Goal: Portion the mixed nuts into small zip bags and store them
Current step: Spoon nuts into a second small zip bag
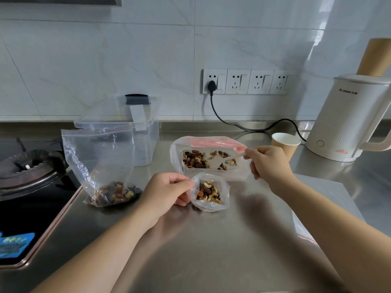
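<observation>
Three bags of mixed nuts are seen on the steel tabletop (211,240): a small zip bag (209,192) pinched open by left-hand fingers (186,183), a large bag (211,159) entered by a plastic scoop (220,160) pinched in the right hand (267,161), and a standing bag (101,166).

Small open zip bag (209,192) of mixed nuts stands before big nut bag (208,158)

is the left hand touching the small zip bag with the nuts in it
Touching. In the head view the left hand pinches the near left rim of the small zip bag, holding its mouth open on the counter, with no gap between fingers and plastic.
</observation>
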